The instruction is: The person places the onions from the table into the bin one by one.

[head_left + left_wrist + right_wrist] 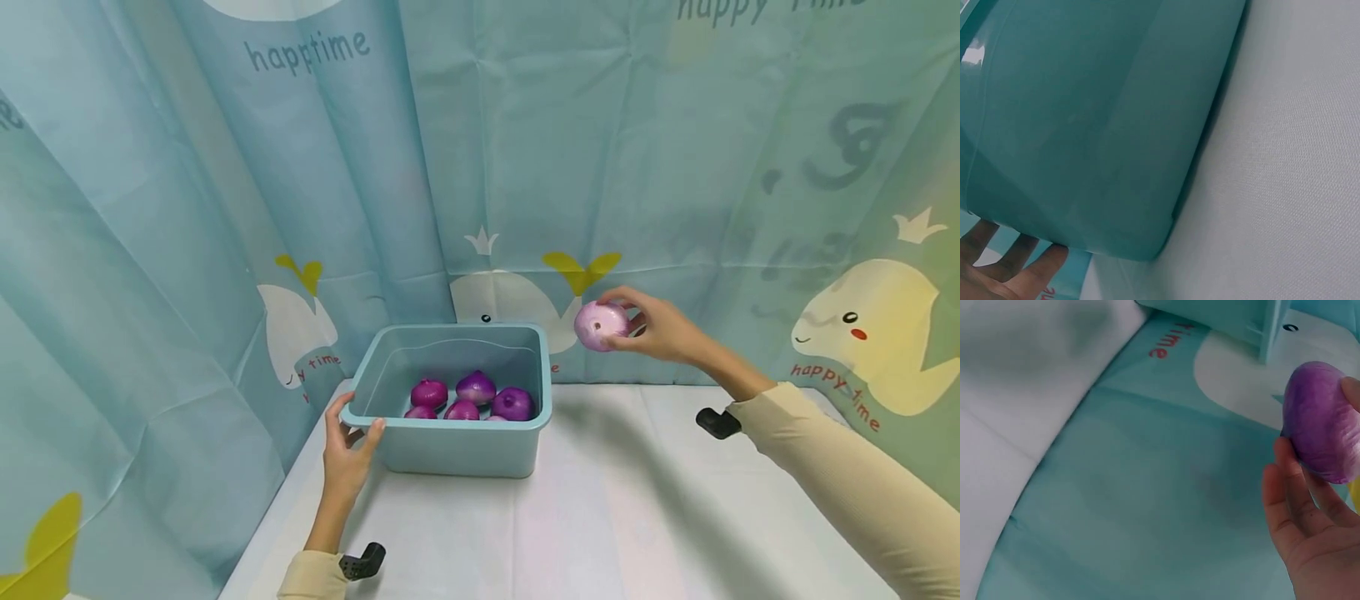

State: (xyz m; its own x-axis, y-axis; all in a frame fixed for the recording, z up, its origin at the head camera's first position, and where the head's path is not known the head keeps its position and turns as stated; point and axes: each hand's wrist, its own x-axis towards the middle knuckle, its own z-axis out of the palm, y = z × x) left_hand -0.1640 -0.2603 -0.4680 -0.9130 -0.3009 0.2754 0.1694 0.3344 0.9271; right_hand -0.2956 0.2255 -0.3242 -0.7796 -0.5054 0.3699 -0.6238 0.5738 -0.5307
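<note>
My right hand (pixel 660 329) pinches a pale purple onion (pixel 597 326) between thumb and fingers. It is held up in the air, right of a blue-green plastic bin (pixel 459 450) and above the level of its rim. In the right wrist view the onion (pixel 1316 419) shows a deeper purple side, with fingertips beneath it. My left hand (pixel 348 457) grips the bin's near left corner, thumb on the front rim and fingers round the left side. Several red onions (pixel 476 388) lie inside the bin, the nearest ones partly hidden by its front wall.
The bin stands on a white-covered table (pixel 600 517), near its left edge. Behind and to the left hangs a blue curtain (pixel 525 167) printed with whales and lettering. Each wrist wears a small black device (pixel 363 562).
</note>
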